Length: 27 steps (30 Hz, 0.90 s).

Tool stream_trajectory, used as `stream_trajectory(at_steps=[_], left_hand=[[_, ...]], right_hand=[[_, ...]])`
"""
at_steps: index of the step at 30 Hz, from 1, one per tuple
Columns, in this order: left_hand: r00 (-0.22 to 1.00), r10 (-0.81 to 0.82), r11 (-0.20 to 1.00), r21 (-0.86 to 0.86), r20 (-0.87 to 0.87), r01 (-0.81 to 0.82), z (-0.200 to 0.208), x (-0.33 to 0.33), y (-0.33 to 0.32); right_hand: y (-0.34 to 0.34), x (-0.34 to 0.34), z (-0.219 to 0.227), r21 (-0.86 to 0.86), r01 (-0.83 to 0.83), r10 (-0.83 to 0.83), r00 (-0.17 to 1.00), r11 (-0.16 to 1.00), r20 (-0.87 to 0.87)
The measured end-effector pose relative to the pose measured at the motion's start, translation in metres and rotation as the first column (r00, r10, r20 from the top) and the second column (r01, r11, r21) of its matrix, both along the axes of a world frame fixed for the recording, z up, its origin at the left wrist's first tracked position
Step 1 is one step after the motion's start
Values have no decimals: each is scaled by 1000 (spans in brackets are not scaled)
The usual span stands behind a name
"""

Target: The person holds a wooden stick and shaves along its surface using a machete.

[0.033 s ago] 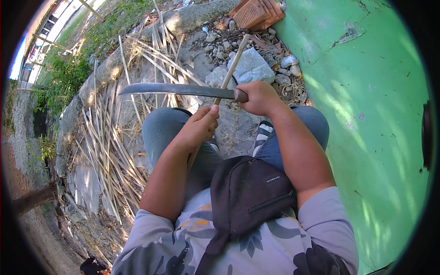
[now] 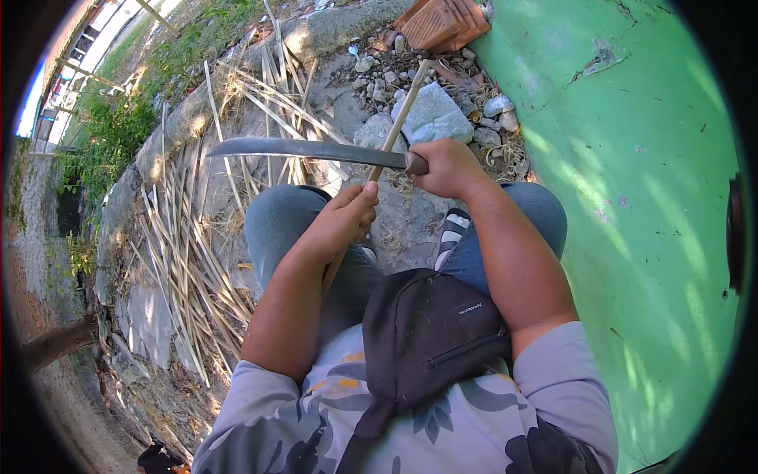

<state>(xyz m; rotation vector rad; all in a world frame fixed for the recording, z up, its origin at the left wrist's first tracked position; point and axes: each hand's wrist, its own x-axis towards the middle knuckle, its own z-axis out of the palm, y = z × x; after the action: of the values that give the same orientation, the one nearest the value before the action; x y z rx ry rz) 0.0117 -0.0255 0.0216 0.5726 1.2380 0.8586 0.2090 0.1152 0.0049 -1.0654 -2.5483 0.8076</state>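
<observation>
My right hand (image 2: pixel 448 168) is closed around the handle of a machete (image 2: pixel 308 152). Its long, slightly curved blade points left and lies across a narrow wooden strip (image 2: pixel 407 107), close to the handle end. My left hand (image 2: pixel 345 215) grips that strip just below the blade, with the thumb along it. From there the strip slants away up and to the right, over a pale stone; its lower end runs back under my left forearm and is partly hidden.
Many loose strips (image 2: pixel 185 261) lie on the rough ground at my left. A big pale stone (image 2: pixel 434 114) and rubble sit ahead, below stacked orange roof tiles (image 2: pixel 444 24). At right is a cracked green floor (image 2: pixel 632 237). A dark bag (image 2: pixel 430 340) rests on my lap.
</observation>
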Motion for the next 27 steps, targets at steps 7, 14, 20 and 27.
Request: stream_trajectory(at_steps=[7,14,20,27], left_hand=[[991,-129,991,-50,-34,127,9,0,2],[984,-114,993,-24,134,118,12,-7,-2],[970,-171,985,24,174,169,11,-10,-4],[982,-178,984,27,59,176,7,-7,1]], right_hand=[[20,11,-11,-174,413,-424,906,894,-24],[6,6,5,-128,213,-228,968,969,-110],[8,5,6,63,39,-32,994,997,-104],[8,5,2,-198,202,-230,965,959,-130]])
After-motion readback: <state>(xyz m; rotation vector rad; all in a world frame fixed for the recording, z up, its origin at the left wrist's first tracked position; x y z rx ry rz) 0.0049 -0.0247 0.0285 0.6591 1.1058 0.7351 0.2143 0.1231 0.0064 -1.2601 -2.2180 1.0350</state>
